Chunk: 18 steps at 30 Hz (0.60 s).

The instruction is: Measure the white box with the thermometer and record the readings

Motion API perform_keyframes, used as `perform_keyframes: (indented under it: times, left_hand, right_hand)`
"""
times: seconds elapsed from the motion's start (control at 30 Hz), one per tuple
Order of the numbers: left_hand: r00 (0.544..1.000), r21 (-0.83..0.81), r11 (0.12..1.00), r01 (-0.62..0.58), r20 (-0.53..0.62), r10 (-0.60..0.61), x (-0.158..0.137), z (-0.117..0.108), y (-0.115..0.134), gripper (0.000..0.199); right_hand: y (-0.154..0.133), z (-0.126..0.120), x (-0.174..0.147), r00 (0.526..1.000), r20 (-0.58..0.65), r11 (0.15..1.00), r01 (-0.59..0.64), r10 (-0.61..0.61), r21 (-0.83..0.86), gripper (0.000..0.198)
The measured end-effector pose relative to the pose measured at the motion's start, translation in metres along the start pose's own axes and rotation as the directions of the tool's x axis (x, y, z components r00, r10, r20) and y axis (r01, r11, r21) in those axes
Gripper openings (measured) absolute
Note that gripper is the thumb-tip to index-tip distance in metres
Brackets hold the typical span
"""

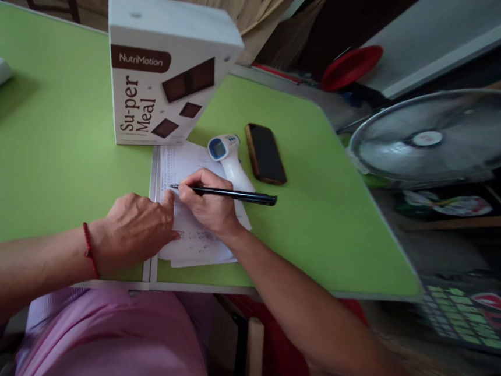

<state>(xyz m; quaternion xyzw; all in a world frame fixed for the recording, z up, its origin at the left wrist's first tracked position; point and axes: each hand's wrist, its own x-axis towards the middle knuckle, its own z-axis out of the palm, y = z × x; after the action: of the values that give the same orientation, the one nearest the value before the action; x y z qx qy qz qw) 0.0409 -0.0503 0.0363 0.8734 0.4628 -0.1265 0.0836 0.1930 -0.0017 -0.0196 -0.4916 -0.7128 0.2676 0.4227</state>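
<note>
1. Nearest, the wearer's pink shirt (118, 340) shows below the green worktop's (338, 236) near edge.
2. The left hand (137, 225) grasps nothing, resting on the paper sheets (196, 250), index finger extended.
3. The right hand (209, 203) grips a black ballpoint pen (245, 196), its tip over the sheets beside that finger.
4. Just beyond the right hand lies an infrared thermometer (233, 166), near a smartphone (265, 154).
5. A NutriMotion box (141, 102) stands upright at the sheets' far end.

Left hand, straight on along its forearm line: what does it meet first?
Most likely the right hand, which holds a slim black pen over white paper sheets. The left hand looks close to it; the exact gap is unclear.
</note>
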Motion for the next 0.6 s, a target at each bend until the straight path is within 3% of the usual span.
perform_keyframes:
  times: [0.33,0.6]
  left_hand:
    - [1.0,-0.001,1.0,0.009,0.009,-0.009,0.0009,-0.002,0.0004,0.066]
    - [1.0,-0.002,1.0,0.015,0.016,-0.015,0.0012,-0.0009,0.0001,0.065]
  right_hand:
    - [0.0001,0.0011,0.0005,0.998,-0.061,0.999,0.027,-0.029,-0.03,0.01]
    - [-0.0007,0.0008,0.0013,0.999,-0.029,1.0,0.022,-0.022,-0.001,0.011]
